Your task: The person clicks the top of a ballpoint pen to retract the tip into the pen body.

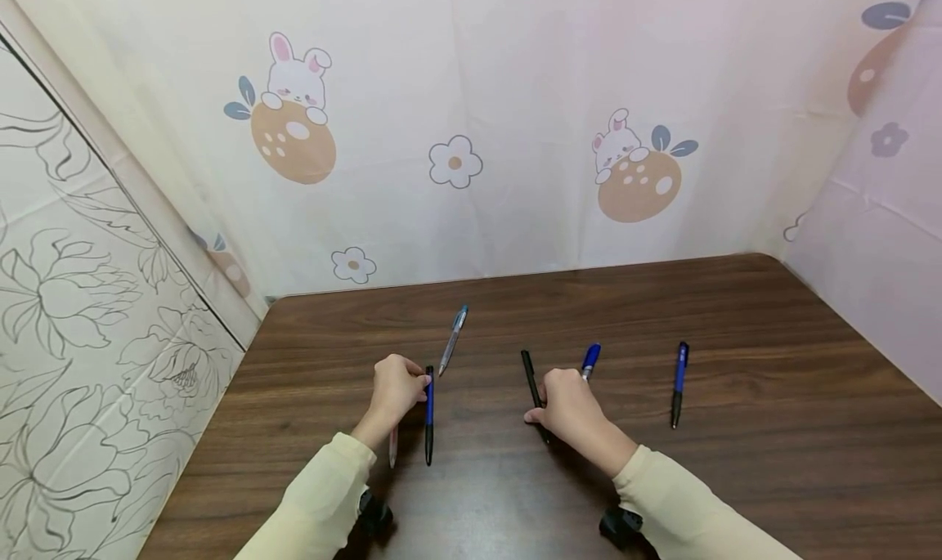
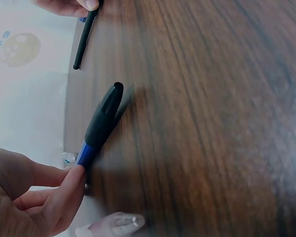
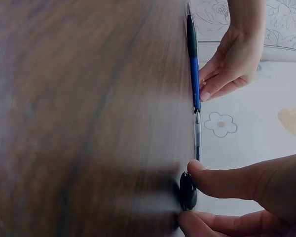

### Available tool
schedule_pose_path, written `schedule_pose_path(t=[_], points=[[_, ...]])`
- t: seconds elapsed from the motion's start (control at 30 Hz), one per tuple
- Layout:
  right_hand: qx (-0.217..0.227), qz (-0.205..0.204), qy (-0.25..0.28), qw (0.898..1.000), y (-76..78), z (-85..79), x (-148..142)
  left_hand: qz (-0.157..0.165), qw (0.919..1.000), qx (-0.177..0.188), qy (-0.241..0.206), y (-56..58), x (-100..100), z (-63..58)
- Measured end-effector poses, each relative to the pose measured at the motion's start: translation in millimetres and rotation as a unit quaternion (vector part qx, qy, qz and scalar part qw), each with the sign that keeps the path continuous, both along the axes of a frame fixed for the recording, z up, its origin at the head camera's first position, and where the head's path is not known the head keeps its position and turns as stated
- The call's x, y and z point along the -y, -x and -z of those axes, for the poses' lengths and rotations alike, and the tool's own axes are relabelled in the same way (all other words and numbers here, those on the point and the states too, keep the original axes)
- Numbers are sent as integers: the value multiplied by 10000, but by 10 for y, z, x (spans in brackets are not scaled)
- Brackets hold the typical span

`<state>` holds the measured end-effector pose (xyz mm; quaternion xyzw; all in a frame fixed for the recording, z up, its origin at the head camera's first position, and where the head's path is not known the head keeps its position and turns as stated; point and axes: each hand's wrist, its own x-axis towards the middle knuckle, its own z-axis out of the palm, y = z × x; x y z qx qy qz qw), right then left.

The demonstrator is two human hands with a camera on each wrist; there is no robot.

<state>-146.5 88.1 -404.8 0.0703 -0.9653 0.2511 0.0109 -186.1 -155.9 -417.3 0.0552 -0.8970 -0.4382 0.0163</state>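
My left hand [image 1: 397,390] pinches a blue pen with a black grip [image 1: 430,421] near its far end, between thumb and fingers. The black grip of that pen points toward me in the head view. Under the left wrist lies a clear pen with a reddish refill [image 1: 393,447], partly covered. My right hand [image 1: 576,411] holds a slim black pen [image 1: 529,372] between thumb and fingertip, its far end sticking out beyond the hand. In the right wrist view, the black pen [image 3: 188,191] is seen end-on between the fingertips. Whether either pen touches the table is hard to tell.
A clear pen with a blue end [image 1: 454,338] lies beyond the left hand. Behind the right hand is a blue-capped pen [image 1: 591,359], partly hidden. Farther right lies another blue and black pen [image 1: 679,384]. The brown table [image 1: 773,396] meets a patterned curtain [image 1: 515,217] at the back.
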Motion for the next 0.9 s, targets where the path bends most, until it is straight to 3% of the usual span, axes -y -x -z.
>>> schedule_pose_path(t=[0.57,0.9], points=[[3,-35,-194,9998,14,-20,-24,-10,9996,179,-197,-62,-18,-17],[235,-73,106,9996,26,-43,-84,42,9986,-195,492,-153,-36,-128]])
